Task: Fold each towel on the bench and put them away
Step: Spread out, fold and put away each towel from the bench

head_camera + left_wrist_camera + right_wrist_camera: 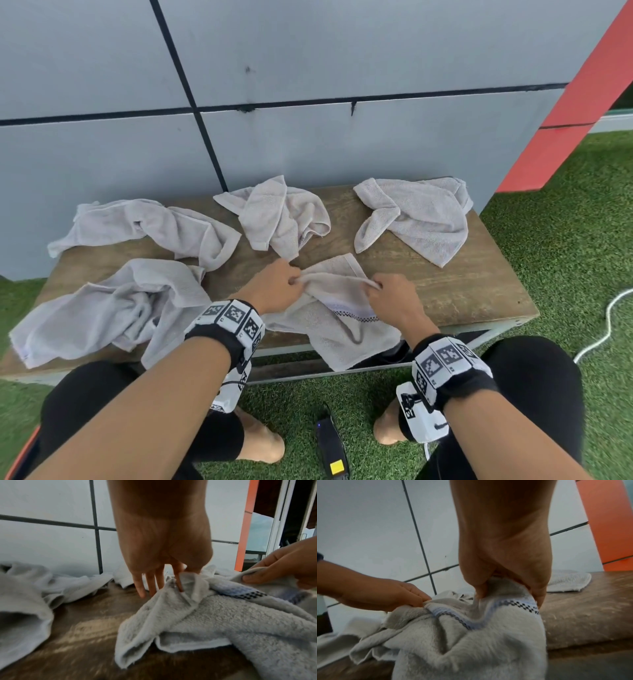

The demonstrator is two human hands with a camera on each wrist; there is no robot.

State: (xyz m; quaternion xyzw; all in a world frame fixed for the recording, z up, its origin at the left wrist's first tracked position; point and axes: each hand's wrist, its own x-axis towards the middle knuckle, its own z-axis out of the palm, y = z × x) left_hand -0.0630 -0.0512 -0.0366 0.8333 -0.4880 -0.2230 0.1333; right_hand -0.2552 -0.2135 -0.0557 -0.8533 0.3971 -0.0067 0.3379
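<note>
A pale grey towel (pixel 337 308) with a dark checkered band lies crumpled at the front middle of the wooden bench (pixel 445 274), one corner hanging over the front edge. My left hand (pixel 277 286) pinches its upper edge between thumb and forefinger (pixel 178 582), the other fingers straight. My right hand (pixel 390 298) grips the same edge a little to the right (pixel 505 588), just above the checkered band (pixel 518 603). Several other crumpled grey towels lie on the bench: front left (pixel 113 308), back left (pixel 154 229), back middle (pixel 281 216) and back right (pixel 418 216).
A grey panelled wall (pixel 308 102) rises directly behind the bench, with a red post (pixel 565 120) at right. Green artificial turf (pixel 565 257) surrounds the bench. A white cable (pixel 609 318) lies on the turf at right and a black device (pixel 330 445) lies between my knees.
</note>
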